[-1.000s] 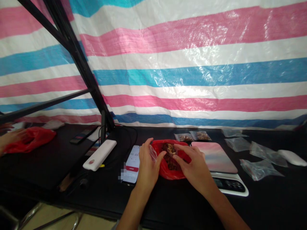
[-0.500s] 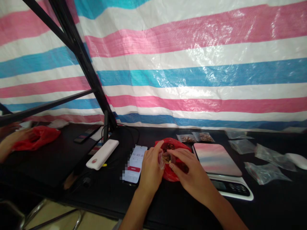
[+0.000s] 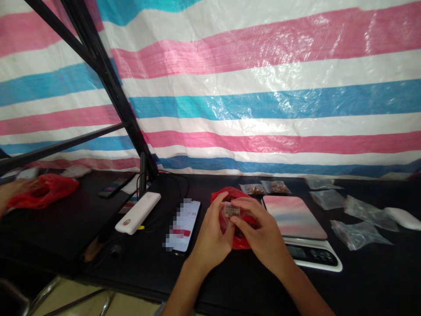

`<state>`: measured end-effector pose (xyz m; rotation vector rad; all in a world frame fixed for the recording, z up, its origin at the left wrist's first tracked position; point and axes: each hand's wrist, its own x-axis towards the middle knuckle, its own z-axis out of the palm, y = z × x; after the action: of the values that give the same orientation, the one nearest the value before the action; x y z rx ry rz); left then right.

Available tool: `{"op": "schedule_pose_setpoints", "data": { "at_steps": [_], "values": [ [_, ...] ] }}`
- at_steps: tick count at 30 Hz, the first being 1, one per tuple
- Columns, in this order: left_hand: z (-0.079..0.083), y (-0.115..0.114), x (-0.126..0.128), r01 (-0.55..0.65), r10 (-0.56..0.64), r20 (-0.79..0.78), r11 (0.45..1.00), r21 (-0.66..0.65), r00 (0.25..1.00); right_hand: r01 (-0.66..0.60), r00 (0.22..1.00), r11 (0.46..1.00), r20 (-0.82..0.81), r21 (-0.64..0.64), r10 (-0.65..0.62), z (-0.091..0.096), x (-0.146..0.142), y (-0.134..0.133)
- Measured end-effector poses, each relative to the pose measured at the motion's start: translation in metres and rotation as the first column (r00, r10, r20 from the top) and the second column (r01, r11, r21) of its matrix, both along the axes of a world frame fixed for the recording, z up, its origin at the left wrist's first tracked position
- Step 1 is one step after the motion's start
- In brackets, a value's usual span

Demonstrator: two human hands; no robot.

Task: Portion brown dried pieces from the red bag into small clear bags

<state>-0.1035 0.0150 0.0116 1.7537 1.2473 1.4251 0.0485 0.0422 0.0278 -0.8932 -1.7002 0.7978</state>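
- Through the head camera I am viewing two bare hands working close together above a black table (image 3: 237,285).
- The left hand (image 3: 212,235) is forming a narrow grip, thumb and fingers holding the left side of a small clear plastic container (image 3: 233,211).
- The right hand (image 3: 263,228) is pinching the same container from its right side, its grip likewise narrow.
- The container is sitting between both sets of fingertips, over an open red plastic bag (image 3: 241,244); brownish contents are showing through it, though I am failing to tell whether it is a cup or a pouch.
- The red plastic bag is resting on the table, partly hidden by the hands, with dark pieces showing inside.
- To the left, a lit smartphone (image 3: 192,230) is lying near the left hand, and a white power bank (image 3: 140,213) is lying farther out.
- To the right, a digital scale (image 3: 301,228) is standing near the right forearm; flat clear zip bags (image 3: 360,235) are lying beyond it.
- Behind, two filled zip bags (image 3: 276,187) are lying side by side.
- At far left, a co-worker's hand (image 3: 19,193) is touching a second red bag (image 3: 61,188).
- A striped tarpaulin (image 3: 263,105) is hanging behind everything.
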Motion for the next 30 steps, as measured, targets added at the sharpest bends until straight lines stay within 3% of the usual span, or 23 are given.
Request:
{"op": "schedule_pose_setpoints", "data": {
  "at_steps": [3,5,10,14,19,26,30],
  "values": [
    [0.000,0.001,0.000,0.080,-0.067,0.154,0.994,-0.077,0.986,-0.107,0.991,0.994,0.082,0.020,0.105,0.004,0.003,-0.001],
    [-0.003,0.002,-0.001,0.063,-0.046,0.173,0.993,-0.097,0.984,-0.142,0.984,0.989,0.117,0.049,0.136,0.005,0.004,-0.002],
    [-0.007,0.007,-0.005,-0.144,0.141,-0.033,0.981,-0.129,0.990,-0.075,0.981,0.981,0.189,0.179,0.040,-0.002,0.002,-0.003],
    [-0.001,0.004,-0.006,-0.173,0.140,-0.217,0.975,-0.140,0.966,-0.040,0.971,0.971,0.238,0.236,-0.018,-0.009,0.002,-0.002],
    [0.009,-0.008,-0.002,-0.095,0.064,-0.191,0.983,-0.158,0.979,-0.025,0.965,0.975,0.260,0.221,-0.034,-0.004,0.003,-0.004],
    [0.008,-0.016,0.002,-0.203,0.169,-0.202,0.965,-0.165,0.965,-0.069,0.944,0.946,0.327,0.317,-0.041,-0.003,0.000,-0.009],
    [0.006,-0.015,0.004,-0.269,0.248,-0.148,0.951,-0.151,0.957,0.006,0.977,0.904,0.189,0.427,-0.096,-0.003,-0.001,-0.011]
  ]
}}
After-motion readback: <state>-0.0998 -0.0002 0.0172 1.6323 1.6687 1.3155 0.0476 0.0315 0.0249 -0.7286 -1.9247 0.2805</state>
